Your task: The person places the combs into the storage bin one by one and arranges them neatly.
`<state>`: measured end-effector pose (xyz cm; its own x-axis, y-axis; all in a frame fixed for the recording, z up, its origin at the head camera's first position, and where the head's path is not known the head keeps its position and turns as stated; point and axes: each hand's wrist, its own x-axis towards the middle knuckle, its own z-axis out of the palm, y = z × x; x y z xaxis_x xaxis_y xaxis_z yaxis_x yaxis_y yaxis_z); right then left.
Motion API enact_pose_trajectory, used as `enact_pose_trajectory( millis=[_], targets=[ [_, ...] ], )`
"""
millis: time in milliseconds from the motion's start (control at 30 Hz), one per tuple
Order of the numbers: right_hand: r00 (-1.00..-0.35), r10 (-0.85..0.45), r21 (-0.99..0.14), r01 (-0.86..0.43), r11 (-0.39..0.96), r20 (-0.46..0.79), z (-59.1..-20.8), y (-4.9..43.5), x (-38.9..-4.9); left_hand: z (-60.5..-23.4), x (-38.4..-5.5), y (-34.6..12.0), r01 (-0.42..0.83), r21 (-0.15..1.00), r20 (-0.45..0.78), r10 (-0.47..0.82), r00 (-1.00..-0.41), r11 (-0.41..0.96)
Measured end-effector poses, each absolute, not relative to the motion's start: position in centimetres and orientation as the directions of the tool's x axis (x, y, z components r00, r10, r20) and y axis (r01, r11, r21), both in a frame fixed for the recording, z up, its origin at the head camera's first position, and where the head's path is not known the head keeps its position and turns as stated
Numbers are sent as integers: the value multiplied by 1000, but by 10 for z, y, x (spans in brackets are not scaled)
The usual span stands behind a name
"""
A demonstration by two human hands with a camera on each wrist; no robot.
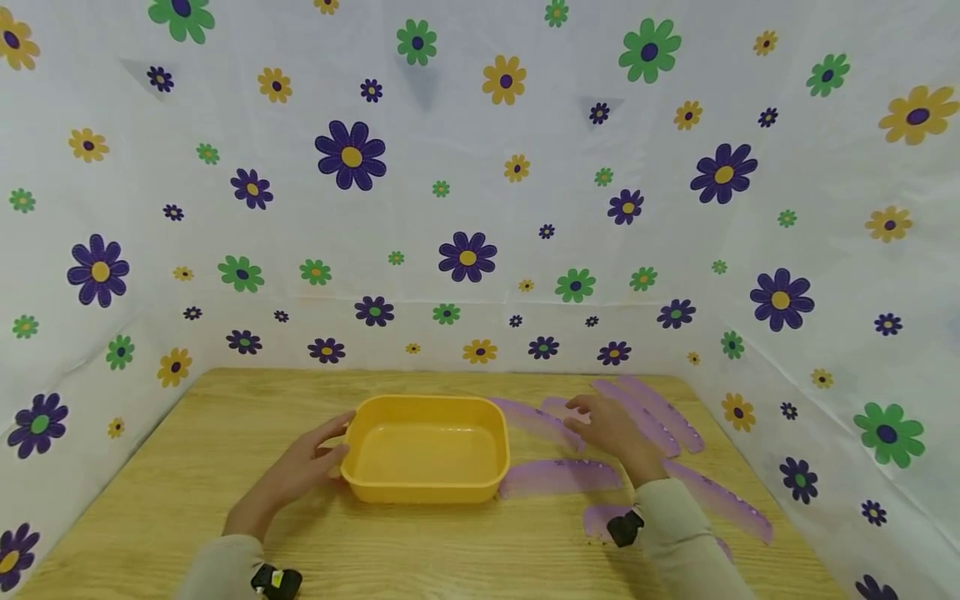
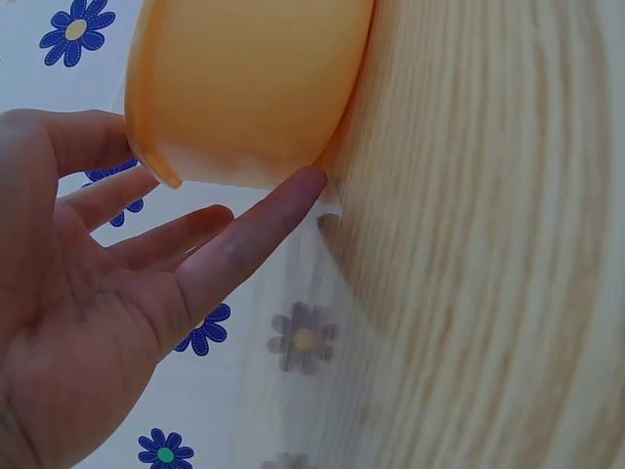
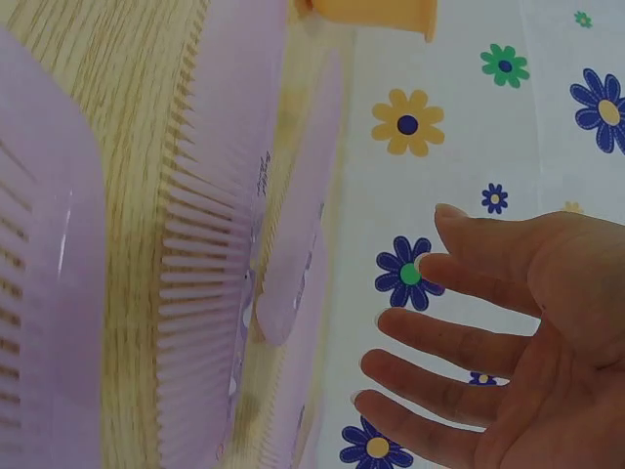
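A yellow plastic basin stands on the table, seen from its end in the left wrist view. My left hand is at the basin's left end, fingers spread, with fingertips at the rim and one extended finger by its lower edge. To the right lie several translucent purple combs, among them a comb beside the basin. Above the combs hovers my right hand, fingers loosely spread and holding nothing. In the right wrist view a toothed comb lies left of the fingers. My right forearm partly covers some combs.
The wood-grain table is enclosed at the back and sides by a white cloth printed with purple, green and yellow flowers. Another comb lies right of my right wrist, and a short comb piece shows beside the sleeve.
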<state>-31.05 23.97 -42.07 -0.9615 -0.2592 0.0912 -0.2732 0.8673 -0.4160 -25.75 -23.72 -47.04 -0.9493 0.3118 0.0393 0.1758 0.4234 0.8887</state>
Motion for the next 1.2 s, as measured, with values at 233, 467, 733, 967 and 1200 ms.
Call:
enact_pose_trajectory(
  millis=[233, 467, 733, 967, 1200],
  targets=[
    [-959, -273, -431, -279, 858, 77, -430, 234, -322, -472, -258, -236, 172, 931, 43, 371, -928, 321],
    [-963, -262, -464, -264, 846, 69, -439, 236, -333, -471, -256, -233, 144, 928, 15, 350, -936, 345],
    [-980, -200, -504, -177, 845, 10, -443, 230, -339, -469, -253, -231, 101, 933, -20, 330, -944, 346],
    [-987, -157, -507, -119, 854, -32, -447, 224, -344, -468, -251, -229, 101, 930, -19, 319, -947, 355],
    [-989, -135, -494, -91, 865, -53, -452, 221, -350, -468, -251, -229, 101, 934, -14, 319, -948, 342]
  ],
)
